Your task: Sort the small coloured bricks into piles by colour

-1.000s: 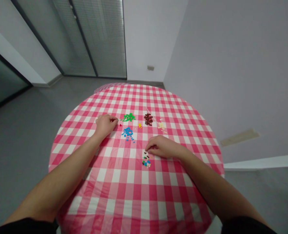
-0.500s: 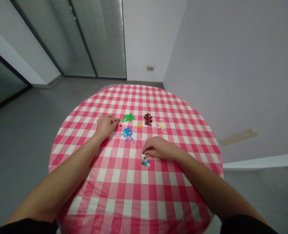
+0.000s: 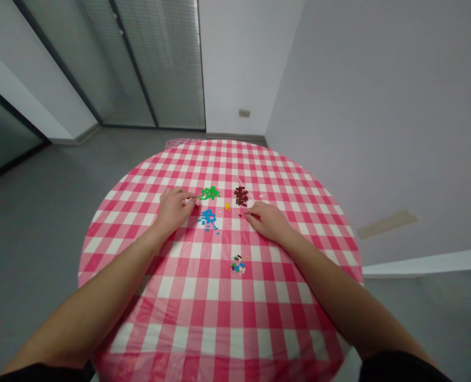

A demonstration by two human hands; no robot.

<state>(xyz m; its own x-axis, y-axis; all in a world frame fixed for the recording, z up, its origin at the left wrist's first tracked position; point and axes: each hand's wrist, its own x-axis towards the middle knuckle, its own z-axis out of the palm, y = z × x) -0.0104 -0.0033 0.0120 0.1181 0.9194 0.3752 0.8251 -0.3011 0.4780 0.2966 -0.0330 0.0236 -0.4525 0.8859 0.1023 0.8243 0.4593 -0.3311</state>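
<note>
My left hand (image 3: 176, 208) rests at the left edge of a pile of small green pieces (image 3: 210, 193), thumb and forefinger pinched together. Whatever is between those fingertips is too small to make out. My right hand (image 3: 267, 219) is closed in a pinch just below the pile of dark brown pieces (image 3: 241, 196). One small brown piece (image 3: 240, 215) shows right at its fingertips. Blue pieces (image 3: 208, 216) lie scattered below the green pile, and a few yellow pieces (image 3: 227, 206) sit between the piles. The cream pieces are mostly hidden behind my right hand.
Nearer to me lies a small heap of mixed-colour pieces (image 3: 238, 265). Everything rests on a round table with a red-and-white checked cloth (image 3: 209, 307). A wall (image 3: 378, 116) stands to the right, and glass panels (image 3: 171, 69) stand beyond the table.
My right hand has moved away from the mixed heap, up to beside the brown pile, a small dark piece at its fingertips. My left hand has stayed by the green pile.
</note>
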